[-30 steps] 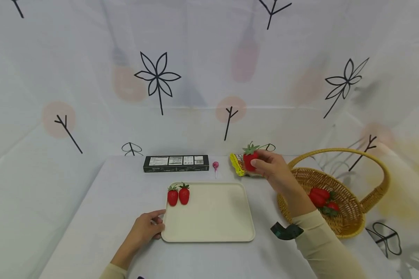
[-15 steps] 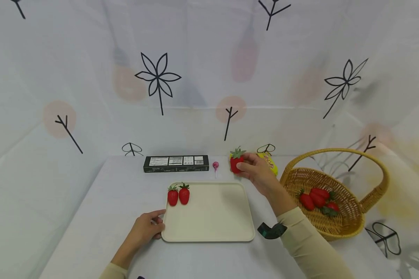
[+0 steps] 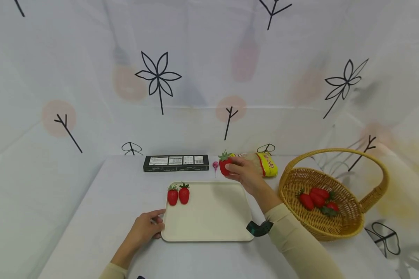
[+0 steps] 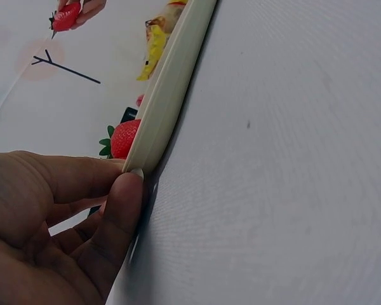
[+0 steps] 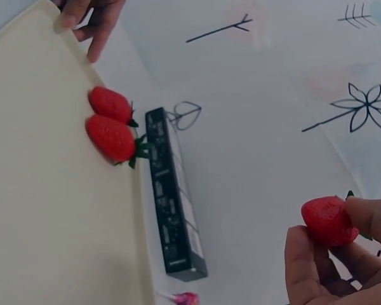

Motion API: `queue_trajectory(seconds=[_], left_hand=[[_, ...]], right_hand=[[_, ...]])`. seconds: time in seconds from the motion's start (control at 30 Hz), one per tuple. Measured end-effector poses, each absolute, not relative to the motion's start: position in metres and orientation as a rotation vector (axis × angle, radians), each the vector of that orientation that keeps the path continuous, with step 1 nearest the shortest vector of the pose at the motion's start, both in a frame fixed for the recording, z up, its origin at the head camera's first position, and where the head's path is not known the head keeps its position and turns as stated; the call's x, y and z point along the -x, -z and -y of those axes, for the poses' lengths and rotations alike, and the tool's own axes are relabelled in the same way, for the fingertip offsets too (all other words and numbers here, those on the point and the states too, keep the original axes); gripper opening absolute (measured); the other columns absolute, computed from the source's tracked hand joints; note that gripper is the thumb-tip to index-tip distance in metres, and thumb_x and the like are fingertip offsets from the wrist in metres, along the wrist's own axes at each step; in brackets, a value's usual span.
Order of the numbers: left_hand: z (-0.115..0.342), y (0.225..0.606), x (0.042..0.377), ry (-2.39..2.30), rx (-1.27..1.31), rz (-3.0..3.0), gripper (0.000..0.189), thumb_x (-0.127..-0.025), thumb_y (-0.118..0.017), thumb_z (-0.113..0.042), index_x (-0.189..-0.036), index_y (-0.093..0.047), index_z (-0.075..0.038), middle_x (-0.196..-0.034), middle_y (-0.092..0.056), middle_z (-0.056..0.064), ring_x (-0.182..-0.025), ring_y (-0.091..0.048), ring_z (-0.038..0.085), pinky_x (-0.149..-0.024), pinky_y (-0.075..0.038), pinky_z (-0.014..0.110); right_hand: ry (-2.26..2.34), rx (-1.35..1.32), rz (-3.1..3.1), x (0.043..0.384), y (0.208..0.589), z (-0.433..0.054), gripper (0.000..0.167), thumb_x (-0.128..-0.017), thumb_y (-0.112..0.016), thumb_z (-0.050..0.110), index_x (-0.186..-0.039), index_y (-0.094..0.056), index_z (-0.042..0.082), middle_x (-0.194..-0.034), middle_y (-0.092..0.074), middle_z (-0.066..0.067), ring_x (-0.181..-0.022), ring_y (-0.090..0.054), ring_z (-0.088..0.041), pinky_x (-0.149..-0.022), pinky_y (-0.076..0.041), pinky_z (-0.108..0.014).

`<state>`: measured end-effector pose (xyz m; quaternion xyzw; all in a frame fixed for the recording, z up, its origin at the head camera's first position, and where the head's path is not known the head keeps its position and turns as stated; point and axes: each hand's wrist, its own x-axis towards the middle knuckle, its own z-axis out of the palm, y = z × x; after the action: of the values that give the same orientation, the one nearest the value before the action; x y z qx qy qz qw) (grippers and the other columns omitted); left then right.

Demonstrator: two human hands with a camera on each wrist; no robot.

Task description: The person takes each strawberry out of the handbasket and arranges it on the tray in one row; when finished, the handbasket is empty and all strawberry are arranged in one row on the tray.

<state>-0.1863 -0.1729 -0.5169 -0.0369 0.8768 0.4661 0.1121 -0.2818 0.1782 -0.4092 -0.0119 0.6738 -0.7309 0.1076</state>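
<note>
My right hand (image 3: 246,173) pinches a red strawberry (image 3: 224,164) with a green leafy top, held up over the far right part of a cream tray (image 3: 209,221). In the right wrist view the fingers and thumb close around that strawberry (image 5: 329,220). My left hand (image 3: 146,228) is at the tray's left edge; the left wrist view has its thumb and forefinger pinching the tray rim (image 4: 155,143). Two strawberries lie side by side in the tray's far left corner, a left one (image 3: 172,196) and a right one (image 3: 184,194).
A wicker basket (image 3: 356,228) with a tall handle stands to the right, several strawberries (image 3: 315,197) inside. Behind the tray lie a long black box (image 3: 176,163), a pink lollipop (image 3: 215,165) and a yellow-ended noodle packet (image 3: 269,165). A patterned cloth (image 3: 195,97) hangs behind.
My right hand has carried the strawberry leftward from in front of the packet to beside the lollipop, uncovering more of the packet and basket. The left hand stays at the tray edge.
</note>
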Motion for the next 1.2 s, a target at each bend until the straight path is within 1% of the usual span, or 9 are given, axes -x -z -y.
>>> queue_trajectory(seconds=[0.07,0.17,0.37,0.63,0.77,0.83,0.97,1.07,1.2], left_hand=[[0.173,0.517,0.186,-1.373,0.106,-2.574,0.055,-0.082,-0.070,0.000,-0.137,-0.063,-0.001,-0.090,-0.062,0.004,-0.064,-0.061,0.014,-0.057,-0.056,0.028],[0.174,0.518,0.186,-1.384,0.102,-2.569,0.055,-0.082,-0.070,0.000,-0.137,-0.063,-0.001,-0.090,-0.062,0.004,-0.064,-0.061,0.014,-0.057,-0.056,0.028],[0.174,0.517,0.187,-1.383,0.103,-2.572,0.054,-0.082,-0.070,0.000,-0.136,-0.063,-0.002,-0.090,-0.062,0.004,-0.063,-0.062,0.014,-0.056,-0.056,0.027],[0.173,0.515,0.186,-1.375,0.111,-2.576,0.054,-0.082,-0.070,0.000,-0.136,-0.064,-0.002,-0.090,-0.061,0.004,-0.062,-0.061,0.013,-0.056,-0.055,0.026],[0.173,0.516,0.186,-1.381,0.107,-2.579,0.054,-0.082,-0.070,0.000,-0.136,-0.064,-0.002,-0.090,-0.062,0.003,-0.062,-0.061,0.013,-0.056,-0.055,0.026],[0.174,0.516,0.185,-1.387,0.109,-2.571,0.055,-0.082,-0.070,0.000,-0.136,-0.063,-0.001,-0.090,-0.062,0.003,-0.063,-0.061,0.013,-0.056,-0.055,0.027],[0.174,0.517,0.184,-1.385,0.115,-2.564,0.056,-0.082,-0.070,0.000,-0.137,-0.062,-0.001,-0.090,-0.062,0.003,-0.063,-0.061,0.013,-0.056,-0.056,0.027],[0.173,0.517,0.185,-1.387,0.115,-2.570,0.056,-0.082,-0.070,0.000,-0.137,-0.063,-0.001,-0.090,-0.062,0.004,-0.064,-0.061,0.013,-0.056,-0.056,0.026],[0.173,0.517,0.186,-1.400,0.104,-2.569,0.055,-0.082,-0.070,0.000,-0.136,-0.063,-0.001,-0.090,-0.062,0.004,-0.064,-0.061,0.014,-0.055,-0.056,0.026]], right_hand=[[2.140,0.017,-1.986,0.285,0.411,-0.175,0.053,-0.098,-0.066,0.013,-0.147,-0.049,0.003,-0.146,-0.048,-0.015,-0.122,-0.056,-0.031,-0.091,-0.059,-0.033],[2.120,-0.006,-1.989,0.288,0.414,-0.170,0.054,-0.098,-0.067,0.013,-0.148,-0.049,0.003,-0.145,-0.049,-0.016,-0.119,-0.059,-0.030,-0.090,-0.059,-0.032],[2.101,-0.015,-1.976,0.290,0.423,-0.162,0.053,-0.098,-0.066,0.011,-0.146,-0.049,0.001,-0.144,-0.051,-0.019,-0.120,-0.058,-0.032,-0.088,-0.059,-0.030],[2.042,0.010,-1.952,0.293,0.442,-0.147,0.050,-0.097,-0.066,0.010,-0.143,-0.049,0.000,-0.140,-0.054,-0.020,-0.119,-0.061,-0.033,-0.093,-0.058,-0.034],[2.012,-0.030,-1.932,0.293,0.451,-0.136,0.049,-0.095,-0.069,0.010,-0.140,-0.053,0.000,-0.136,-0.057,-0.019,-0.117,-0.062,-0.033,-0.093,-0.058,-0.037],[1.974,-0.068,-1.942,0.293,0.455,-0.131,0.049,-0.093,-0.071,0.012,-0.138,-0.055,0.001,-0.133,-0.059,-0.018,-0.114,-0.063,-0.032,-0.090,-0.060,-0.036],[1.876,-0.105,-2.001,0.295,0.467,-0.124,0.048,-0.092,-0.074,0.017,-0.135,-0.057,0.002,-0.126,-0.064,-0.016,-0.102,-0.066,-0.027,-0.081,-0.061,-0.032],[1.825,-0.098,-2.046,0.296,0.474,-0.119,0.046,-0.092,-0.074,0.018,-0.132,-0.059,0.001,-0.121,-0.067,-0.016,-0.093,-0.067,-0.024,-0.076,-0.061,-0.029],[1.771,-0.101,-2.081,0.295,0.482,-0.112,0.041,-0.093,-0.072,0.018,-0.128,-0.061,0.000,-0.115,-0.069,-0.014,-0.087,-0.067,-0.021,-0.074,-0.060,-0.027]])
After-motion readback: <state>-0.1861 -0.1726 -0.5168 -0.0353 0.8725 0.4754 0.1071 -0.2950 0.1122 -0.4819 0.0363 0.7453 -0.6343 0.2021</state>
